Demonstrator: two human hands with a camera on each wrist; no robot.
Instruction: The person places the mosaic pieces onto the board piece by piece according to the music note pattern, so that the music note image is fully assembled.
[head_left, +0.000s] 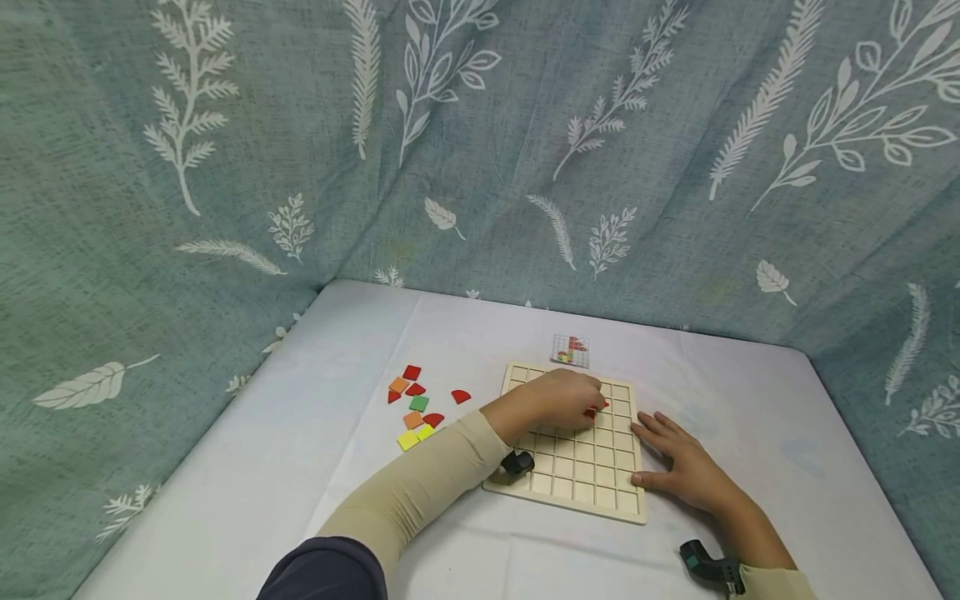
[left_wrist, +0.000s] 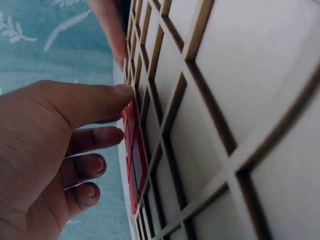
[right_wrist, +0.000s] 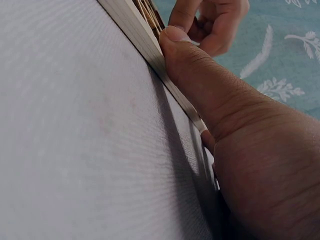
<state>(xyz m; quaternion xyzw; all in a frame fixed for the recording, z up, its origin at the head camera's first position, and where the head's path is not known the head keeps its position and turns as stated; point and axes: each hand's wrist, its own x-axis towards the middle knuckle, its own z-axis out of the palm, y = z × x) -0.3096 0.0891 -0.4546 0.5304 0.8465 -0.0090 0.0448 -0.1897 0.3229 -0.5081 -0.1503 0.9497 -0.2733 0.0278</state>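
My left hand is over the upper part of a wooden grid board, its thumb and index finger pinching a red tile at the board's surface. More red tiles lie in the board's squares just past the fingertips; the head view shows only bits of them beside the hand. The index fingertip is hidden behind the thumb. My right hand lies along the board's right edge with its fingers extended. Its thumb touches the board's rim in the right wrist view.
Left of the board lie several loose tiles: a green square, orange squares, yellow squares and red pieces such as a quarter circle. A small pattern card sits behind the board. Leaf-patterned curtains surround the white table.
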